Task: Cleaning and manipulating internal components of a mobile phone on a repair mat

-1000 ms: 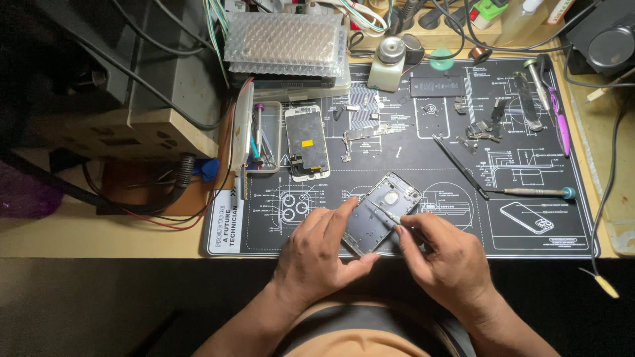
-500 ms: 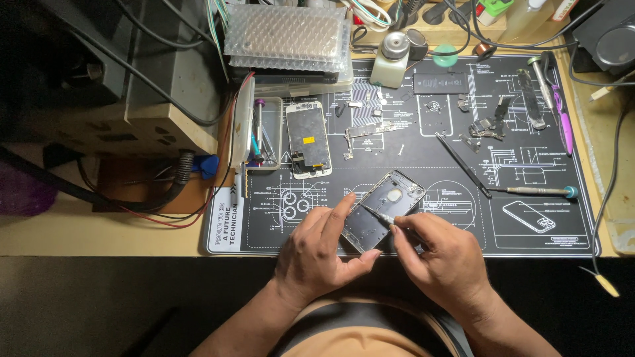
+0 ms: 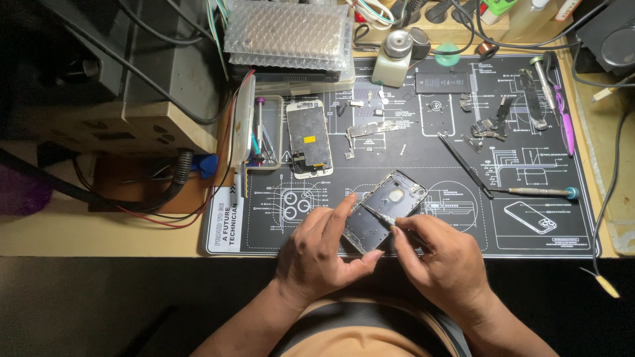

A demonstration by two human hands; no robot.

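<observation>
Phone housing (image 3: 385, 210): an opened grey rear shell, tilted, held just above the near middle of the black work mat (image 3: 529, 231); its inner side is turned up.
Left hand (image 3: 322, 254): closed around the housing's near-left edge, with the forefinger laid along its left side and the thumb pressed under its near corner.
Right hand (image 3: 444, 266): fingers pinched shut on a thin screwdriver (image 3: 378, 215), whose tip is set inside the housing.
Screen assembly (image 3: 309, 138): laid flat on the mat beyond the hands, just beside a small clear tray (image 3: 263, 134) of tools.
Loose parts: small metal brackets (image 3: 370, 129) are scattered on the mat's middle; a black battery (image 3: 442, 82) is placed near the far edge.
Other tools: black tweezers (image 3: 465, 165) and a teal-capped screwdriver (image 3: 539, 192) are left on the mat to the right, well apart from the hands.
Far edge: a bubble-wrapped packet (image 3: 288, 33) is rested on a box; a white bottle (image 3: 395, 58) is stood beside it.
</observation>
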